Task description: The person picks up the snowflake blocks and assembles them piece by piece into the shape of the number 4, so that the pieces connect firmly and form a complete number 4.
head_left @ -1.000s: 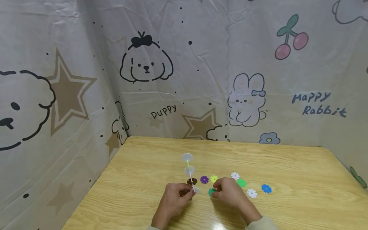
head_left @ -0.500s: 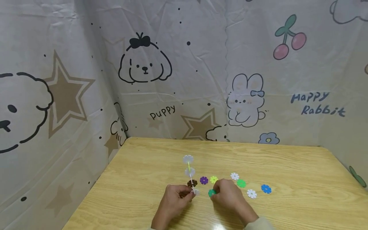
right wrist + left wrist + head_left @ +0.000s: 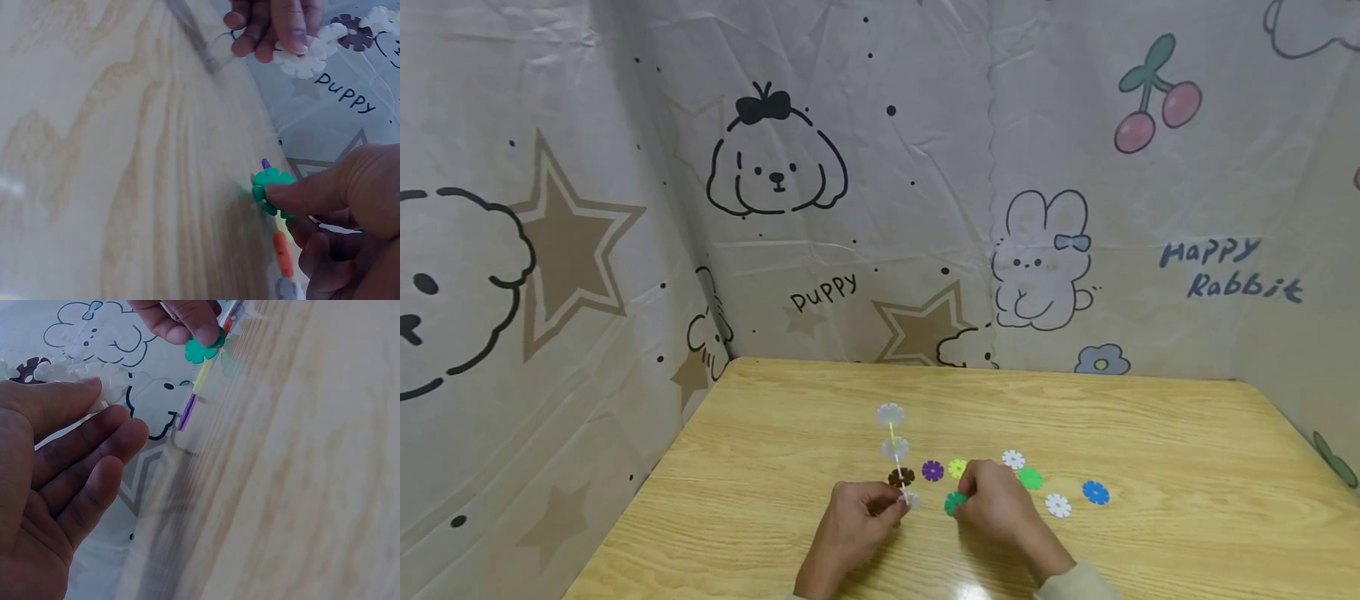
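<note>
Between thumb and fingers, my left hand point(image 3: 859, 518) pinches a white notched plastic disc point(image 3: 301, 59) at the near end of a chain of interlocking discs. A brown disc point(image 3: 355, 33) and more white discs point(image 3: 890, 414) show along that chain, with a yellow one point(image 3: 892, 432) seen edge-on near its far end. To the right, my right hand point(image 3: 1000, 502) pinches a green notched disc point(image 3: 955, 503) by its edge. In the right wrist view the thumb presses on this green disc's face. The two held pieces are apart.
Loose discs lie on the wooden table point(image 3: 760, 433): purple point(image 3: 932, 471), yellow point(image 3: 957, 468), white point(image 3: 1013, 459), light green point(image 3: 1031, 478), another white disc point(image 3: 1058, 505) and blue point(image 3: 1095, 492). An orange disc point(image 3: 283, 253) shows beside the right hand. Printed curtains point(image 3: 865, 167) surround the table.
Both hands stay almost in place and keep their holds. The right hand has shifted its fingers slightly on the green disc, which shows a little more of its face.
</note>
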{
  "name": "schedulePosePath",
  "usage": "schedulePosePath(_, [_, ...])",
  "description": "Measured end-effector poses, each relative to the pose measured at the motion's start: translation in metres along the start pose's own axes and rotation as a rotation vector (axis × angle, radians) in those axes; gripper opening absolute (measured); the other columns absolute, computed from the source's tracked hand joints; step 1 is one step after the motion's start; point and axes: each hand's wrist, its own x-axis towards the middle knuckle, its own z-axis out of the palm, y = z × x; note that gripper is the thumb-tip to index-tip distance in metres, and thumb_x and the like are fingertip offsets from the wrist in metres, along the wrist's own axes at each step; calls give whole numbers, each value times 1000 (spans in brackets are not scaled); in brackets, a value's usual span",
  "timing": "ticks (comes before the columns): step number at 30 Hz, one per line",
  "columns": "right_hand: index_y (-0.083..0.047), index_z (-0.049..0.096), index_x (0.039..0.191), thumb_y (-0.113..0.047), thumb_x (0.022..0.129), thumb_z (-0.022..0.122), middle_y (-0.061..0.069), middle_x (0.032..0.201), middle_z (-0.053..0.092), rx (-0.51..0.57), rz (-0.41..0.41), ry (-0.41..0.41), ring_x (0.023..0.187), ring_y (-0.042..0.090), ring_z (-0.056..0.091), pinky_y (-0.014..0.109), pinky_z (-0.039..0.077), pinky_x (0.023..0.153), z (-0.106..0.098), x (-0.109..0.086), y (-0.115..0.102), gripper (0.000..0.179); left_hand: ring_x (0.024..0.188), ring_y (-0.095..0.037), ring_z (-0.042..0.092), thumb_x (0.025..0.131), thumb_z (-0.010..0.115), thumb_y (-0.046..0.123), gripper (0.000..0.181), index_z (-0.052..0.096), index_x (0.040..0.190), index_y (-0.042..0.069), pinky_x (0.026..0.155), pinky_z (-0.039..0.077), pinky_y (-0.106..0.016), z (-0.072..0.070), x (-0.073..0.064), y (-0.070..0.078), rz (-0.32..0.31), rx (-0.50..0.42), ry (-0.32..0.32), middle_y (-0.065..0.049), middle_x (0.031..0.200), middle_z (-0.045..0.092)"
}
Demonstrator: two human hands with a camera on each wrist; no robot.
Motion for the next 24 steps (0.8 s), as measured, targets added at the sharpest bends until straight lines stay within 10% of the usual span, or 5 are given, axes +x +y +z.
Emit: schedulePosePath(24, [-6,73,80,-7,91,72,3,71,64,222,-30,-8,65,16,51,30,43,55,-34,-9,1,11,61,-7,67,90,72,4,7,78,87,2,57,55,-22,20,17,10,104,20,-6,-1,75,73])
